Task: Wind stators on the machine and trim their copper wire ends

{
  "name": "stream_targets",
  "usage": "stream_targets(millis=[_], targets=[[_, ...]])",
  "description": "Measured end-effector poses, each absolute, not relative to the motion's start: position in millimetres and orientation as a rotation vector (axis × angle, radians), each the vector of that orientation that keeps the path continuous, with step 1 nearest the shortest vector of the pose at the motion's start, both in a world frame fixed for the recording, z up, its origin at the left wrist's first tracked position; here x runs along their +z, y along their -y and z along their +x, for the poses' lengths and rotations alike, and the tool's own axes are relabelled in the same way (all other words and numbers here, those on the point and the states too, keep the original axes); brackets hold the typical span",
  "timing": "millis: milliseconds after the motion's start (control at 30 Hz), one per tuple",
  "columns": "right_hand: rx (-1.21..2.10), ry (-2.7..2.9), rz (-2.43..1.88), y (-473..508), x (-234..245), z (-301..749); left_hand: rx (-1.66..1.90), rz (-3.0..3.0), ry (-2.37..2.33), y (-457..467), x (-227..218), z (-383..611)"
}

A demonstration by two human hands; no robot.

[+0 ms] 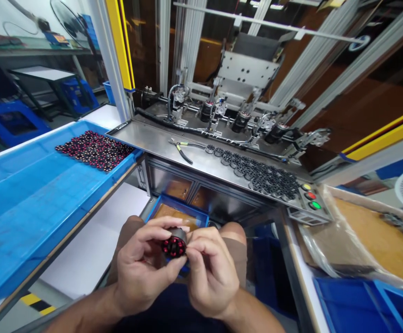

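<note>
My left hand [149, 263] is closed around a small motor stator [174, 245], a dark round part with pinkish-red windings on the face turned toward me. It is held above my lap, tilted, between thumb and fingers. At the stator's right edge, my right hand [211, 268] has its thumb and forefinger pinched together. Whatever lies between those fingertips is too small or hidden to make out. Similar red-and-black stators [95, 150] lie close together at the far end of the blue tray [24, 199] on my left.
Ahead, pliers [180, 150] and several black slotted parts [257, 169] lie on a metal ledge before a machine with clamp stations [241, 121]. A button box [310, 199] sits at the ledge's right end. A lined carton [371, 231] and blue bins [354, 300] stand right.
</note>
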State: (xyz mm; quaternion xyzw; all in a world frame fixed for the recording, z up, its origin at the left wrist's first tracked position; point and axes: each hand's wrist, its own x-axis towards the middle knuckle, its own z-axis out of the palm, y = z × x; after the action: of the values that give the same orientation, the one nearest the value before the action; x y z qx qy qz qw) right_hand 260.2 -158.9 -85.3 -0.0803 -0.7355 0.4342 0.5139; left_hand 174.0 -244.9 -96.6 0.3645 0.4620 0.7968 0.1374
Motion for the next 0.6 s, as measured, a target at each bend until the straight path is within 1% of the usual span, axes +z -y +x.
stream_targets(millis=[133, 267, 367, 467, 600], targets=[[1.023, 1.807, -0.096, 148.2, -86.8, 259.8, 2.096, 1.002, -1.176, 246.0, -99.6, 164.2], [0.998, 1.861, -0.042, 137.0, -85.0, 263.0, 1.8, 1.001, -1.23, 252.3, -102.4, 149.5], [0.972, 1.911, -0.022, 132.5, -82.5, 265.8, 1.629, 0.98, -1.142, 255.6, -102.9, 144.7], [0.926, 1.978, -0.028, 129.8, -80.1, 268.5, 1.586, 0.934, -1.009, 255.6, -103.0, 145.7], [0.85, 2.046, -0.049, 127.5, -75.6, 271.5, 1.643, 0.898, -1.044, 253.6, -103.8, 147.9]])
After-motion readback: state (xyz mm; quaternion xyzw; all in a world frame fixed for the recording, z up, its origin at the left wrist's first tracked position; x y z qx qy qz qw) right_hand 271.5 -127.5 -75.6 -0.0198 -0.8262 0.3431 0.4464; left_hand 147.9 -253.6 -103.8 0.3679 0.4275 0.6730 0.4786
